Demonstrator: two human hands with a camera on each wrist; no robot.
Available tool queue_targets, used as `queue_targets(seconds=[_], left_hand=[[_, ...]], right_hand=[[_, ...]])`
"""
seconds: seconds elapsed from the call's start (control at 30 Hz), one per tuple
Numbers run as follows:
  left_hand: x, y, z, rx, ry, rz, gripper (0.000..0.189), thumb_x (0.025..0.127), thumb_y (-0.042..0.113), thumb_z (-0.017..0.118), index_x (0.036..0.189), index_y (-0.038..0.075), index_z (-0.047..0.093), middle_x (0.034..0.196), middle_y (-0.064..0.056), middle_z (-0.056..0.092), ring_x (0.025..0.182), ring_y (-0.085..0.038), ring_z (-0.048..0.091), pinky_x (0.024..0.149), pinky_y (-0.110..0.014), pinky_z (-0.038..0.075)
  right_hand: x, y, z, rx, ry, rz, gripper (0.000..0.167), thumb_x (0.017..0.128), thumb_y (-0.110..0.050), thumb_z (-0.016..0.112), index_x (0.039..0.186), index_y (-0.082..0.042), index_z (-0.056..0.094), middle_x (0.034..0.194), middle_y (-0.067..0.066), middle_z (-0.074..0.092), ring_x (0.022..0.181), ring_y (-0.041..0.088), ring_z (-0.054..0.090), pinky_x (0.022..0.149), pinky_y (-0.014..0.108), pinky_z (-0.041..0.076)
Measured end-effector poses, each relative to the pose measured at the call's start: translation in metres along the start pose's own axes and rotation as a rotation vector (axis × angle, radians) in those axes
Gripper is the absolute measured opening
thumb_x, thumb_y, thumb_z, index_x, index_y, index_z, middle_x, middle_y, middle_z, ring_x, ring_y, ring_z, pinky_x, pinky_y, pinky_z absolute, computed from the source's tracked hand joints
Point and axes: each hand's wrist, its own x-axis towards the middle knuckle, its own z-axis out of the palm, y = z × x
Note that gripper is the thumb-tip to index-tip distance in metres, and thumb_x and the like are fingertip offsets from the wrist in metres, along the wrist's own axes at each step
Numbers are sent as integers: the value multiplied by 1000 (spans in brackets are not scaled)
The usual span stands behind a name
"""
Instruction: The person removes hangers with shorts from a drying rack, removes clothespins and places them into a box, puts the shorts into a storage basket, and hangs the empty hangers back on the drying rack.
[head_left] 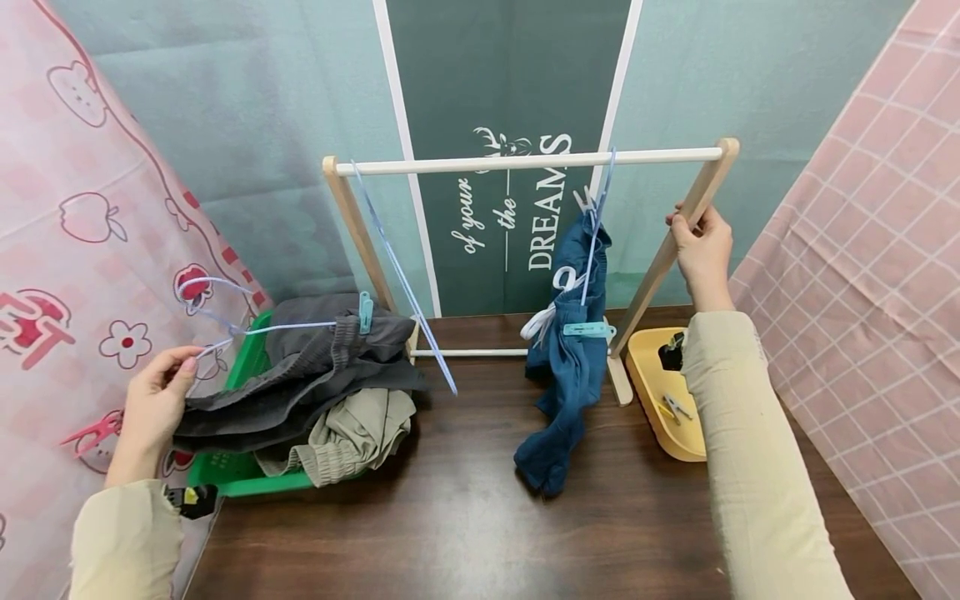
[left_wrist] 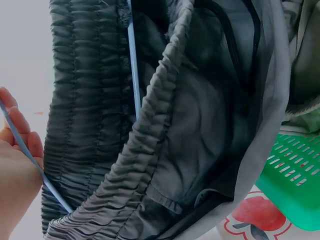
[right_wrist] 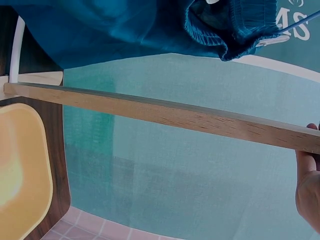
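My left hand (head_left: pixel 153 400) pinches the end of a light blue wire-like hanger (head_left: pixel 292 327) by thumb and fingers. Dark grey trousers (head_left: pixel 292 400) with a gathered elastic waistband hang on it over the green basket, and the hanger runs inside the waistband in the left wrist view. A teal clothespin (head_left: pixel 365 312) is clipped at the waistband's right end. On the other side, my right hand (head_left: pixel 707 250) grips the right wooden post (head_left: pixel 658 262) of a small clothes rack. Blue trousers (head_left: pixel 570 367) hang from its white rod (head_left: pixel 480 164) near that post, with a teal clothespin (head_left: pixel 588 330) on them.
A second blue hanger (head_left: pixel 405 279) hangs slanted at the rod's left. Khaki trousers (head_left: pixel 360 429) spill over the green basket (head_left: pixel 247 483). A yellow tray (head_left: pixel 652 425) holding clothespins (head_left: pixel 677 407) stands right of the rack. A pink clothespin (head_left: pixel 93 432) shows beside my left hand.
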Motion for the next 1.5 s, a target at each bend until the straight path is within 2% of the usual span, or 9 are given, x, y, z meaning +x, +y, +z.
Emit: queue_targets(seconds=[0.23,0.5,0.67,0.8,0.97,1.1,1.2,1.37,1.5], left_hand=[[-2,-3,11,144,-49,67,37,95,0,51,94,35,65,83,33,50,78,10,42,71,-4,32],[-1,-2,23,236,-63,117,16,97,3,50,98,7,66,85,36,45,83,12,40,73,-3,30],[0,1,27,270,-92,128,19,97,6,50,103,-9,60,85,37,43,83,13,40,73,-5,29],[0,3,30,300,-115,127,21,98,8,50,105,-10,60,84,38,40,82,14,38,72,-12,30],[1,3,34,329,-121,158,19,97,5,50,103,-9,61,84,39,39,81,14,36,71,-19,31],[2,3,37,345,-127,168,20,98,6,49,102,-8,63,84,39,38,80,14,35,71,-20,31],[3,4,38,357,-132,163,20,98,6,50,103,-7,64,84,37,37,79,13,34,70,-21,30],[3,4,41,361,-130,175,17,97,4,51,102,-5,65,82,36,37,78,13,34,70,-21,30],[3,3,44,357,-128,187,16,95,2,53,101,-5,66,81,38,37,78,15,34,70,-21,31]], right_hand=[[0,1,-2,5,-8,13,14,97,-22,50,109,-23,59,89,-19,57,102,6,59,104,39,44],[0,0,-6,41,-39,42,14,97,-23,52,109,-24,58,92,-20,57,104,5,58,107,39,41],[-3,-2,-8,128,-71,73,15,95,-22,56,110,-24,60,98,-17,59,109,6,56,111,39,36],[-5,-4,-10,167,-89,94,22,94,-19,58,116,-22,60,105,-14,59,112,7,55,114,38,33],[-8,-7,-11,92,-66,109,44,93,-17,60,135,-21,50,114,-13,54,115,8,50,112,38,35],[-13,-16,-9,151,-36,81,61,91,-9,60,145,-23,36,142,-5,43,134,12,39,116,33,30],[-19,-29,-7,227,-18,55,71,90,-6,58,150,-22,23,157,0,24,145,9,22,119,25,19],[-37,-55,-1,248,67,67,74,93,-9,52,153,-23,11,161,-5,5,148,1,4,117,15,16],[-52,-72,7,271,124,41,69,91,-3,46,151,-20,16,159,-5,9,147,1,5,115,15,20]])
